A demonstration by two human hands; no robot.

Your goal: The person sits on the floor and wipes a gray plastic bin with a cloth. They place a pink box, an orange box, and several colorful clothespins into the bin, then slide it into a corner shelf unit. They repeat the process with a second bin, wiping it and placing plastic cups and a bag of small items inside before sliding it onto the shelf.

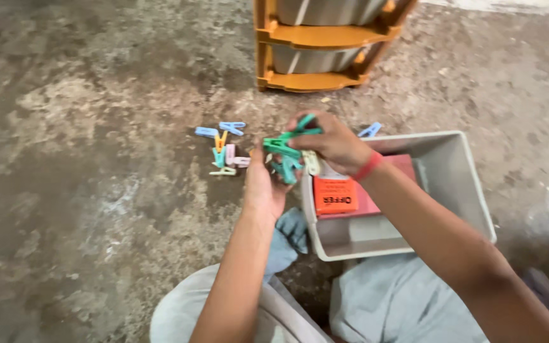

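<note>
Nearest, the person's lap in grey cloth fills the bottom edge of the view; both forearms rise from it toward the middle of the concrete floor [84, 190].

Left hand [263, 184]: palm up, fingers loosely curled, cradling a teal clothes peg [285, 169] and a cream peg [311, 162] that rest against its fingertips.

Right hand [332, 141]: closed in a pinch on a cluster of green pegs [286, 141], held just above the left palm. A red band [368, 166] circles the right wrist.

Just right of the hands, a grey plastic bin [471, 190] sits on the floor, its near corner against the person's knee. Inside, against the left wall, lies an orange and red packet [341, 194].

Left of the hands, a small loose heap of pastel pegs [223, 147] lies on the floor: blue, orange, teal, pink, pale yellow. One blue peg [370, 130] lies beyond the bin's far left corner.

Farthest, at the top edge, stands an orange plastic drawer rack [316, 79] with grey drawers.
</note>
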